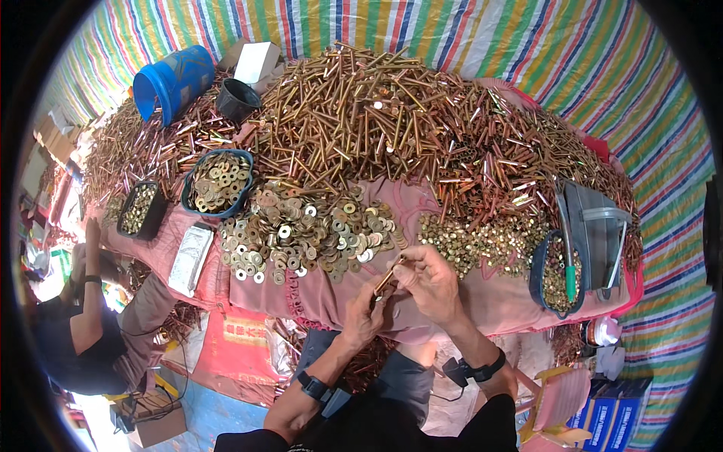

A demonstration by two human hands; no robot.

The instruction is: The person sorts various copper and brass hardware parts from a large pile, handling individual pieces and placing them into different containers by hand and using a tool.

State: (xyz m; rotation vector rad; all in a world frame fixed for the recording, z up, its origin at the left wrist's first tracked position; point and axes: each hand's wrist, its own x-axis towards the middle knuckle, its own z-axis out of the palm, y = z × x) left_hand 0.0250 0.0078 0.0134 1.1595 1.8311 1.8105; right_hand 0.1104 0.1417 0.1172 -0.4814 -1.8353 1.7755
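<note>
My left hand (364,315) is closed around the lower end of a brass-coloured metal bolt (386,281), which tilts up to the right above the cloth's front edge. The thumb and fingers of my right hand (431,285) pinch its upper end. Whether a small nut or washer sits between those fingertips I cannot make out. Just beyond my hands spread loose flat washers (301,233), on the left. Small brass-coloured nuts (482,241) lie scattered to the right. Behind both rises a large heap of similar rods (361,113).
A blue bin of washers (218,182), a dark tray of nuts (141,209) and a silver wrapped block (192,258) stand left. At right are a nut-filled tub (556,275), a green pen (570,282) and a grey scoop (595,233). Another person (90,324) sits left.
</note>
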